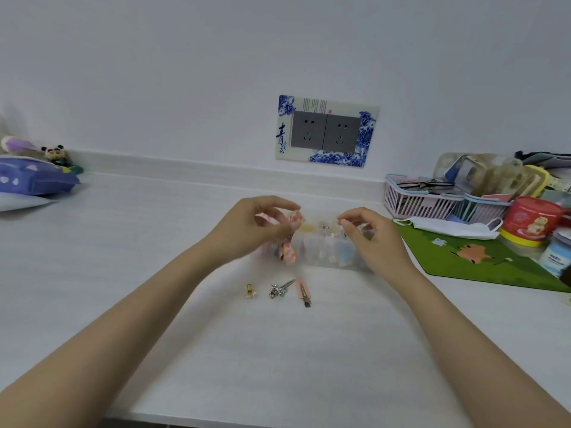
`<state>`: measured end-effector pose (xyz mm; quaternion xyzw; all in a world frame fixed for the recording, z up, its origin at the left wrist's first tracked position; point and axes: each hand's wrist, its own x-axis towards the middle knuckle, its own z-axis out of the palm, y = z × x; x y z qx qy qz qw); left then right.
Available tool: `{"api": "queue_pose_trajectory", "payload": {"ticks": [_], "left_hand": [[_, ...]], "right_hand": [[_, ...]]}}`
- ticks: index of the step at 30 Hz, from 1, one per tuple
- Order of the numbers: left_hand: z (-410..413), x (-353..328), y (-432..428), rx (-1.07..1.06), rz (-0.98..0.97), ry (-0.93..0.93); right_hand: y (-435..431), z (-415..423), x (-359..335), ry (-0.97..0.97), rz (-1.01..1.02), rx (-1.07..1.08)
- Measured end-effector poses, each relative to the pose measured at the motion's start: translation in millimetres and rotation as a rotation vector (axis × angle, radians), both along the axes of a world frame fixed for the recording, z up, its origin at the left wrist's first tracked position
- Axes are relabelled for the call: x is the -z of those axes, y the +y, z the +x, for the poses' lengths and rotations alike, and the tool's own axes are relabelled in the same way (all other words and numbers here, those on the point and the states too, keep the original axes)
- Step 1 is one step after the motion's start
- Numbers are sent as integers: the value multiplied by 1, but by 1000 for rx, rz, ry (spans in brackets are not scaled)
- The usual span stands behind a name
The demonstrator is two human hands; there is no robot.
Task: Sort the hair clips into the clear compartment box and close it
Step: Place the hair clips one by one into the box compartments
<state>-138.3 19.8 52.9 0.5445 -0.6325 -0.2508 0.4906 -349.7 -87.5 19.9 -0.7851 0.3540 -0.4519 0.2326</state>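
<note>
White table (278, 350) bears a yellow clip (249, 291), a silver clip (279, 288) and a pink clip (302, 290); beyond, the left hand (256, 230) pinches a floral bow clip (289, 239) above the clear compartment box (327, 253), the right hand (367, 233) curled alongside, its grip unclear.

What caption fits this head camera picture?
Left hand holds a floral bow clip by the clear box; three clips lie nearby.

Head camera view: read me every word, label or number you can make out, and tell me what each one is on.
"青": large dark-blue character on the left side of the blue-and-white socket surround.
Smaller characters beneath it, and the vertical lines along the surround's top: too small to read.
Red tin: lettering blurred, unreadable.
White jar: blue label text blurred, unreadable.
No numbers are legible.
</note>
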Motion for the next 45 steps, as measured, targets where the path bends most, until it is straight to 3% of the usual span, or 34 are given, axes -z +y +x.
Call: {"api": "queue_pose_trajectory", "payload": {"ticks": [8,14,21,26,31,36,39,42,45], "left_hand": [[-16,-14,-69,-142,73,-25],[-17,-4,-89,-213,118,-120],[-13,1,-86,-265,96,-637],[-9,5,-68,-46,122,-750],[-11,19,-51,28,45,-997],[-6,26,-34,-13,-143,-921],[0,27,-11,1,-269,-789],[7,32,11,52,-154,-611],[14,49,18,55,62,-597]], "right_hand": [[-7,-7,7,83,13,22],[-14,-12,5,-20,32,70],[-15,-11,11,40,36,82],[-11,-8,10,71,27,106],[-7,-8,9,126,21,110],[16,1,-2,142,-167,-64],[35,9,-5,306,24,-335],[35,9,7,553,143,-380],[28,7,15,615,185,-368]]}}
